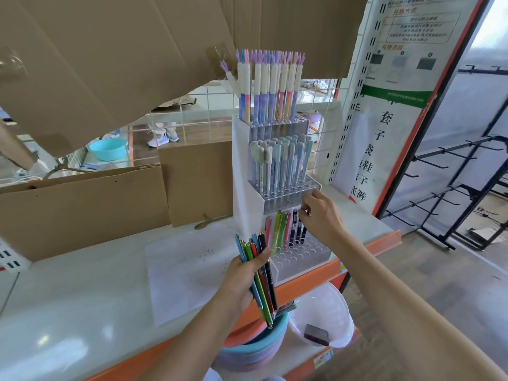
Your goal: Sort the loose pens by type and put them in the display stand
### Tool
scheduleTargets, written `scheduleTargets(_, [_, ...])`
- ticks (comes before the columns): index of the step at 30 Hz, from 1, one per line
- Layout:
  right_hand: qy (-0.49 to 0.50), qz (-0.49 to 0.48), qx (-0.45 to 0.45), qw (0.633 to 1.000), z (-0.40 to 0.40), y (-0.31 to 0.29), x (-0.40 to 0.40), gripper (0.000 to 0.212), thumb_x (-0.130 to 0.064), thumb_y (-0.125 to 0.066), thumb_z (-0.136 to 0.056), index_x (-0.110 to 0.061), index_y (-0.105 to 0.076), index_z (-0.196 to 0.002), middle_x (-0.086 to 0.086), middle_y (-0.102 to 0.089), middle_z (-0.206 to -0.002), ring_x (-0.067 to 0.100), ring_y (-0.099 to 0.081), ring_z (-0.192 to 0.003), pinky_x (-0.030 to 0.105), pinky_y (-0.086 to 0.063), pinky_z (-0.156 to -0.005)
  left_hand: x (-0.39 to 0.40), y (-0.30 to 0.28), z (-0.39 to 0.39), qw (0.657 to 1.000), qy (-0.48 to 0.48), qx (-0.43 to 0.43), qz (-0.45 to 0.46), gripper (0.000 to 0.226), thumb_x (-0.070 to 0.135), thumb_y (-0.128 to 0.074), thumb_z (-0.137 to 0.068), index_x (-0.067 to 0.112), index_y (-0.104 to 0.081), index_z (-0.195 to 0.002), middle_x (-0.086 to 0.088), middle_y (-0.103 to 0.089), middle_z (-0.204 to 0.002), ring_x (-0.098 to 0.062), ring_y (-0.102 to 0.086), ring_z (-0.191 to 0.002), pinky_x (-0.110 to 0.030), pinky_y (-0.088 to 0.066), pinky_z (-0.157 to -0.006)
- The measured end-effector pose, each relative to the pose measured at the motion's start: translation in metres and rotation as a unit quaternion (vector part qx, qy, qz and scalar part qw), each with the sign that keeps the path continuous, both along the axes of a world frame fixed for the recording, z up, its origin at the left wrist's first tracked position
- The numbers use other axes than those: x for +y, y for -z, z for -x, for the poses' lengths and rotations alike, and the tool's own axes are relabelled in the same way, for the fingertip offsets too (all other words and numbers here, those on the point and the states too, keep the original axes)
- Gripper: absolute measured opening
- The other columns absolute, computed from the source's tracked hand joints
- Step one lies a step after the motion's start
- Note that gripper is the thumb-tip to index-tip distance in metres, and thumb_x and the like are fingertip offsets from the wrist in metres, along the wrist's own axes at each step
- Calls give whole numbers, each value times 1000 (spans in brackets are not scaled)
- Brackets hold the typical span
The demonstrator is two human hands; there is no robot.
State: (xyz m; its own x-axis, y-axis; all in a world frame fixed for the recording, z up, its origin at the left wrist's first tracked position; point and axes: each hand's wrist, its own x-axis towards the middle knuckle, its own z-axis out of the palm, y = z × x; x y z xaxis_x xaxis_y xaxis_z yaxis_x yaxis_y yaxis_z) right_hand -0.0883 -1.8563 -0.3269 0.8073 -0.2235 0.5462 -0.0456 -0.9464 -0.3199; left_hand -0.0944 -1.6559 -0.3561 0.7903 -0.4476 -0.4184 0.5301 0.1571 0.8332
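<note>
Our left hand [246,273] is gripping upright pens [259,273] just left of the stand [295,259]; our right hand [320,213] is apparently pinching a dark pen [295,224] over its bottom holes.

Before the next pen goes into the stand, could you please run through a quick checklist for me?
1. Left hand grips the loose pens: ok.
2. Right hand at the bottom tier: ok.
3. Free holes in that tier: ok, front rows open.
4. Dark pens grouped apart from coloured ones: ok.
5. Right hand's pen seated: cannot tell.
6. Stand upright: ok.
</note>
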Motion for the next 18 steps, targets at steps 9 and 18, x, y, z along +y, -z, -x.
scheduleTargets(9, [15, 1, 5, 1000, -5, 5, -14, 18, 11, -59, -81, 1, -57, -67, 8, -45, -76, 25, -48, -60, 44, -48, -55, 3, 0, 0, 1000, 6, -6, 1, 29, 19, -69, -84, 0, -60, -105, -5, -63, -77, -21, -60, -75, -31, -48, -68])
scheduleTargets(18, [66, -66, 8, 996, 17, -12, -1, 14, -2, -56, -90, 4, -67, -97, 16, -62, -96, 28, -58, -76, 38, -51, -73, 0, 2, 0, 1000, 2, 13, 17, 31, 16, -70, -81, 0, -60, -105, -7, -63, -78, -23, -59, -74, -35, -50, -74])
